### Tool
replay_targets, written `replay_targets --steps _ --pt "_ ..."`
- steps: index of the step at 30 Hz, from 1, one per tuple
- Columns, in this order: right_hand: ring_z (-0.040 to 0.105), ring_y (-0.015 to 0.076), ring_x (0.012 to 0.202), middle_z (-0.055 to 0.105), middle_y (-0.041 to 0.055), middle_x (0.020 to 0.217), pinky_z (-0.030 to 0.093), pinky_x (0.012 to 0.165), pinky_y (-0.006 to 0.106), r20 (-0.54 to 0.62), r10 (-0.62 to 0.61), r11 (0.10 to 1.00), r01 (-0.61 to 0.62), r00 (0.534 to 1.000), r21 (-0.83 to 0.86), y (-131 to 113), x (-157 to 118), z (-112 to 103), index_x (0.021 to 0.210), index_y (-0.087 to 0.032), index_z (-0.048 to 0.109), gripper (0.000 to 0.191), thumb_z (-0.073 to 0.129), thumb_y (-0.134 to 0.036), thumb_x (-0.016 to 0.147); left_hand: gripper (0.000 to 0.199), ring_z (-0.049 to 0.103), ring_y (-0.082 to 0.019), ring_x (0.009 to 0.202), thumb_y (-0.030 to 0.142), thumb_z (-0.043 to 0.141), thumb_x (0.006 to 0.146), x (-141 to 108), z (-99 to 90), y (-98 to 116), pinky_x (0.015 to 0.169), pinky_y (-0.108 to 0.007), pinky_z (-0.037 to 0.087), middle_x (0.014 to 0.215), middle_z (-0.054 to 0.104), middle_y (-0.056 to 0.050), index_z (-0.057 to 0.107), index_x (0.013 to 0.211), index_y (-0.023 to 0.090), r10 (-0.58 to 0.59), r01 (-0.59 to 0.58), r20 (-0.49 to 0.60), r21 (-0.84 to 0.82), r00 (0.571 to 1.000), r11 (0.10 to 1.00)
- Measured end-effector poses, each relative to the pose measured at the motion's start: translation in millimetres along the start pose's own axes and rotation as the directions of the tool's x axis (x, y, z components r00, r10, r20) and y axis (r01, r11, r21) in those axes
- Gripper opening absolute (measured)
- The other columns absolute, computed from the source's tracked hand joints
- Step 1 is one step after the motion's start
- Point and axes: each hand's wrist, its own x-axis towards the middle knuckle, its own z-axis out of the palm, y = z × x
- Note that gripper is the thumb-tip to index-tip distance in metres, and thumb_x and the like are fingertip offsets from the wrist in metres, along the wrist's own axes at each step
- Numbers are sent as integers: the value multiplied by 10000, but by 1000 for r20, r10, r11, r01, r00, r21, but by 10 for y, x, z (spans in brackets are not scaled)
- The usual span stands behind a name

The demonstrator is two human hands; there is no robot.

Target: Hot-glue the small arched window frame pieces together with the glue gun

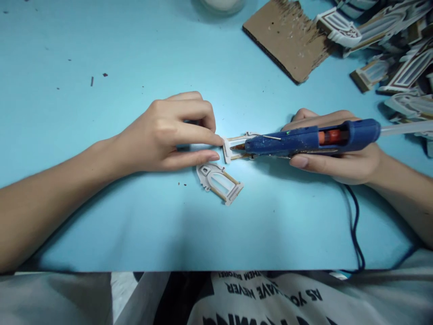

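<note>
Nearest the camera, along the bottom of the view, is the person's pale grey T-shirt [270,298], its black print upside down from here; "AS YOU", "HAVE NEVER" and "THEM BEFORE" can be read, while the larger letters below are cut off by the frame.

Beyond it lies a light blue table [135,58], with the work near its middle. The left hand [162,135] comes in from the left edge, half curled, its extended fingertips [216,141] touching the end of a small white arched frame piece [235,149]; whether they actually pinch it cannot be told. The right hand [338,164] comes in from the right edge, its fingers [321,118] closed firmly around a blue hot glue gun [297,142]. The gun's metal nozzle points left, its tip over the frame piece. A translucent glue stick [406,128] runs out of the gun's rear, and a dark blue cord [353,225] trails down toward the table's near edge.

Just below the left fingers lies a second arched frame piece [219,183], white with wooden strips. Toward the far edge sits a torn corrugated cardboard scrap [284,40] flecked with dried glue, and a heap of similar finished pieces [395,58] fills the far right corner. A round glass jar [223,4] is cut off by the far edge, and dark specks [105,74] dot the left side.
</note>
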Motion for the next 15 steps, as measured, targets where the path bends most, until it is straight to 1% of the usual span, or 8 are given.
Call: replay_targets --steps 3,6,9,11,12,14,15 --pt "524 204 743 723 40 806 426 664 380 -2 -3 1000 3 1000 -10 2 -9 -13 1051 -275 772 129 811 -397 1061 371 680 -210 885 649 676 1053 0 5 3 890 -412 578 1001 816 -70 882 1133 351 18 -18 -4 0 1000 1000" --pt "545 214 755 729 44 828 426 677 391 -15 -5 1000 5 1000 -6 9 -21 -14 1080 -287 784 116 821 -392 1048 288 707 -214 900 548 690 1073 -17 7 31 886 -399 582 1016 821 -74 883 1155 350 43 -41 -43 35 998 999" --pt "549 209 754 723 41 837 427 679 392 -25 -2 1000 2 1000 5 11 -23 -4 1101 -293 791 109 833 -369 1035 272 717 -213 912 490 700 1085 -25 3 40 886 -391 589 1026 818 -76 864 1233 333 94 -89 -76 64 993 994" --pt "550 203 760 728 39 847 435 677 384 -10 1 1000 -1 1000 -1 9 -21 0 1112 -292 792 105 829 -361 1042 321 707 -213 904 519 724 1072 -16 -2 25 872 -394 599 1031 819 -77 846 1294 322 146 -140 -77 76 986 987" --pt "549 201 763 728 38 842 438 679 380 -1 0 1000 0 1000 -8 9 -22 0 1111 -289 790 104 824 -366 1049 349 701 -211 896 551 738 1060 -9 -6 16 866 -393 604 1024 820 -75 843 1301 323 153 -148 -65 77 986 986" --pt "543 196 763 727 43 830 446 678 373 -2 -4 1000 4 1000 -25 12 -29 0 1076 -273 785 135 808 -406 1071 402 697 -205 883 630 740 1039 3 -11 10 870 -387 620 993 818 -76 857 1263 318 114 -112 -20 64 993 992" --pt "540 190 751 726 47 823 446 667 369 -10 -2 1000 2 1000 -27 14 -35 2 1022 -259 780 196 801 -446 1078 437 704 -203 889 671 709 1042 3 -13 17 890 -387 632 982 815 -77 865 1236 311 72 -73 7 58 997 996"
